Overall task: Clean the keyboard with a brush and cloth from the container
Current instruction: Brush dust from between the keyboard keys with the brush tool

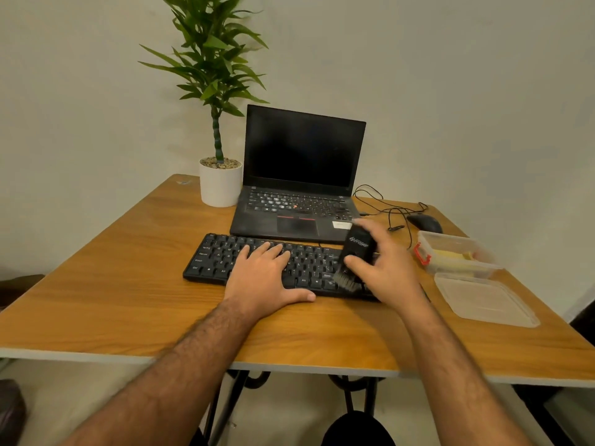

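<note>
A black keyboard (225,255) lies across the middle of the wooden table. My left hand (262,278) rests flat on its middle keys, fingers spread, thumb on the table in front. My right hand (386,265) grips a black brush (359,247) with pale bristles that touch the keys at the keyboard's right end. To the right stands a clear plastic container (450,243) with a red clip and a yellow cloth (450,254) inside. Its lid (483,299) lies on the table in front of it.
An open black laptop (299,175) stands just behind the keyboard. A potted plant in a white pot (220,186) is at the back left. A black mouse (425,223) and loose cables (386,204) lie at the back right. The table's front edge (289,368) is near me.
</note>
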Demonstrator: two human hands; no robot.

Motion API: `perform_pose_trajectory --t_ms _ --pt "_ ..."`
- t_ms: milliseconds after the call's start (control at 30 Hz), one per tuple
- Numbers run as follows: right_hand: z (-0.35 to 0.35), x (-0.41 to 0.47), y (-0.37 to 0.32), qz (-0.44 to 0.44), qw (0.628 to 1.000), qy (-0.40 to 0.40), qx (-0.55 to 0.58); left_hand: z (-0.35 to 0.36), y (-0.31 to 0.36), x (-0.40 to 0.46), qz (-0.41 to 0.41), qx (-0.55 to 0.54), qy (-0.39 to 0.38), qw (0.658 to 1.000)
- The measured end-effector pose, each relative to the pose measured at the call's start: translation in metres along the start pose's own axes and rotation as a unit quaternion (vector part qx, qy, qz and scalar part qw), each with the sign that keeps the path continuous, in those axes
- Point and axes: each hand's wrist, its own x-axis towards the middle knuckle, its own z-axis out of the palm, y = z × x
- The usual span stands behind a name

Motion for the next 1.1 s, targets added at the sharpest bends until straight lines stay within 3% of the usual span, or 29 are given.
perform_pose_trajectory --t_ms 100,200,400,633,700,833,1000,1100 --pt "-0.015 0.002 0.01 0.026 0.989 0.133 0.059 -0.001 0.009 0.001 0.036 0.014 0.004 0.999" --pt "-0.014 0.009 0.019 0.045 0.98 0.179 0.078 -0.003 0.022 0.01 0.058 0.014 0.002 0.998" --pt "0.009 0.034 0.022 0.028 0.991 0.127 0.044 0.008 0.028 0.011 0.035 0.001 0.005 0.999" --pt "0.038 0.053 0.019 -0.027 1.0 -0.011 0.008 0.01 0.027 0.011 0.034 -0.004 0.019 0.999" --pt "0.038 0.056 0.016 -0.056 0.996 -0.037 -0.049 0.01 0.026 0.01 0.033 -0.006 0.019 0.999" --pt "0.028 0.067 0.027 -0.027 0.991 0.03 -0.13 0.011 0.025 0.012 0.032 -0.012 0.016 0.999" --pt "0.03 0.059 0.025 -0.064 0.995 -0.055 -0.061 0.012 0.025 0.012 0.032 -0.015 0.018 0.999" --pt "0.023 0.067 0.028 -0.049 0.991 -0.018 -0.122 0.011 0.025 0.012 0.033 -0.013 0.014 0.999"
